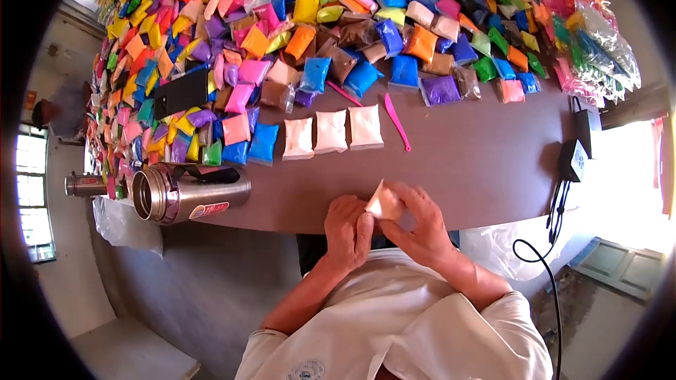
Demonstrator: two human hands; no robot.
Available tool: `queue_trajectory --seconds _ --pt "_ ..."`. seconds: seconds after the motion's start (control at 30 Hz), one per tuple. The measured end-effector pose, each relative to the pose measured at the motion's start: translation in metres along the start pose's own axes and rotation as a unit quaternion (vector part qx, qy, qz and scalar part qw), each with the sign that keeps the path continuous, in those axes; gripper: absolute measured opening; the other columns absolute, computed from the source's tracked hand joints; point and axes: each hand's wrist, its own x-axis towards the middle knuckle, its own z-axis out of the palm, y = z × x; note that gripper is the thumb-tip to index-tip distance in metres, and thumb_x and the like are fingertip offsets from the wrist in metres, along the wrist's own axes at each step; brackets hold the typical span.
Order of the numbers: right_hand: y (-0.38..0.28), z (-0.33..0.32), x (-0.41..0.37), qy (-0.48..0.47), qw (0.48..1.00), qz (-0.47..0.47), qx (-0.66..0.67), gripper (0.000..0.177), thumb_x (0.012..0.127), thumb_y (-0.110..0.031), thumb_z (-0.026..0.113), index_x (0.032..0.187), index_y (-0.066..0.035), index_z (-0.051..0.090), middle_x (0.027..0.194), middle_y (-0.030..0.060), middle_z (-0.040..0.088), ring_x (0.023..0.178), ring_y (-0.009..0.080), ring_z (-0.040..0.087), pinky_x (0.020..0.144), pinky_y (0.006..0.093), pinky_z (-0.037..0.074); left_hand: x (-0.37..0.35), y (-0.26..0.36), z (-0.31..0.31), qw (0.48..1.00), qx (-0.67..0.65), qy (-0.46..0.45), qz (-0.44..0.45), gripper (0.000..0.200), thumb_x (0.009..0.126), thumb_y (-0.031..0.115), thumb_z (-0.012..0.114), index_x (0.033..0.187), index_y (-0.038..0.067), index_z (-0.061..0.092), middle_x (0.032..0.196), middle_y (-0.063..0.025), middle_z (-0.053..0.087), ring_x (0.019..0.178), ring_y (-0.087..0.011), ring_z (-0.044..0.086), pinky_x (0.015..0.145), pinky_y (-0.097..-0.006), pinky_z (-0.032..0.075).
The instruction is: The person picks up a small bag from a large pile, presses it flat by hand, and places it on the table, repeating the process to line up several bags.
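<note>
Between my hands, near the table's front edge, is a small pale peach packet [384,204] in clear plastic, one corner pointing up. My left hand [345,231] is closed, its thumb and curled fingers at the packet's left edge. My right hand [424,226] grips the other side, fingers bent over the top and thumb below. Farther back on the table, three similar pale peach packets [331,132] lie in a row. To their right rests a pink plastic knife [396,122].
A heap of colourful packets [306,10] covers the back of the brown table [465,169]. An open steel flask [211,193] lies at the left front, with a black phone [181,93] on the heap behind. Black power adapters [574,160] with cables hang at the right edge.
</note>
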Motion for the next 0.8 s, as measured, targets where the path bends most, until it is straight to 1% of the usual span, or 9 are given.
queue_trajectory --seconds 0.07,0.2,0.27,0.3,0.4,0.47,0.57,0.7,0.8 --pt "0.003 0.010 0.005 0.101 0.993 0.011 -0.061 0.061 0.074 -0.005 0.076 0.130 -0.001 0.053 0.106 0.0169 0.058 0.095 0.0309 0.059 0.081 0.0377 0.050 0.003 -0.001 -0.003 0.999 0.002 -0.033 0.016 0.034 0.098 0.028 0.051 0.078 0.003 0.063 0.076 -0.0129 0.061 0.076 -0.0354 0.057 0.085 -0.0457 0.045" --pt "0.006 0.016 0.006 0.091 0.993 0.037 -0.062 0.064 0.073 -0.003 0.075 0.133 -0.002 0.051 0.110 0.0168 0.057 0.098 0.0313 0.059 0.083 0.0376 0.050 0.005 -0.003 -0.006 0.999 -0.022 -0.039 0.027 0.028 0.093 0.026 0.058 0.077 0.003 0.063 0.073 -0.0127 0.059 0.075 -0.0354 0.056 0.085 -0.0452 0.045" --pt "0.011 0.016 0.006 0.083 0.991 -0.047 -0.091 0.068 0.073 -0.002 0.074 0.135 -0.002 0.048 0.107 0.0167 0.057 0.097 0.0322 0.059 0.085 0.0376 0.050 0.007 0.003 -0.006 1.000 -0.025 -0.016 0.007 0.022 0.090 0.020 0.062 0.076 0.004 0.062 0.072 -0.0133 0.058 0.073 -0.0361 0.055 0.084 -0.0454 0.045" --pt "0.007 0.013 0.006 0.082 0.991 -0.045 -0.092 0.068 0.073 -0.002 0.074 0.135 -0.002 0.048 0.107 0.0167 0.057 0.097 0.0322 0.059 0.085 0.0376 0.050 0.006 0.002 -0.005 1.000 -0.026 -0.016 0.005 0.022 0.090 0.020 0.062 0.076 0.004 0.062 0.072 -0.0133 0.058 0.073 -0.0361 0.055 0.084 -0.0454 0.045" --pt "0.001 0.002 0.005 0.015 0.998 -0.019 -0.054 0.061 0.077 0.000 0.071 0.133 0.001 0.047 0.106 0.0142 0.058 0.099 0.0259 0.061 0.087 0.0355 0.051 0.003 0.000 -0.002 0.998 -0.043 0.009 -0.035 0.017 0.087 0.014 0.064 0.074 0.004 0.062 0.070 -0.0133 0.057 0.072 -0.0364 0.055 0.083 -0.0454 0.046" --pt "0.010 0.002 0.001 0.006 0.961 0.076 0.265 0.044 0.087 -0.002 0.068 0.126 0.005 0.049 0.105 0.0113 0.060 0.097 0.0166 0.061 0.086 0.0311 0.052 0.004 -0.001 -0.001 0.999 -0.026 0.008 -0.017 0.019 0.087 0.013 0.064 0.072 0.003 0.061 0.068 -0.0131 0.055 0.070 -0.0357 0.055 0.081 -0.0453 0.047" --pt "0.018 -0.002 0.004 -0.013 0.962 0.105 0.253 0.031 0.095 -0.007 0.063 0.120 0.006 0.050 0.104 0.0087 0.061 0.096 0.0112 0.060 0.084 0.0273 0.052 0.004 -0.003 0.000 1.000 0.001 -0.011 0.004 0.018 0.085 0.012 0.064 0.069 0.003 0.060 0.067 -0.0122 0.055 0.069 -0.0341 0.055 0.081 -0.0445 0.047" --pt "0.018 -0.001 0.008 -0.038 0.942 0.158 0.295 0.030 0.098 -0.012 0.063 0.119 0.006 0.050 0.101 0.0073 0.062 0.091 0.0107 0.061 0.082 0.0264 0.052 0.007 -0.003 -0.001 0.999 0.012 -0.017 0.027 0.017 0.082 0.012 0.065 0.068 0.004 0.059 0.066 -0.0112 0.055 0.066 -0.0322 0.054 0.080 -0.0432 0.047" --pt "0.024 0.001 0.006 -0.016 0.944 0.148 0.295 0.031 0.097 -0.013 0.064 0.118 0.005 0.050 0.101 0.0060 0.062 0.090 0.0101 0.060 0.081 0.0262 0.052 0.006 -0.002 -0.002 0.999 0.008 -0.038 0.012 0.020 0.085 0.021 0.063 0.078 0.002 0.065 0.074 -0.0118 0.061 0.073 -0.0332 0.058 0.082 -0.0432 0.046"
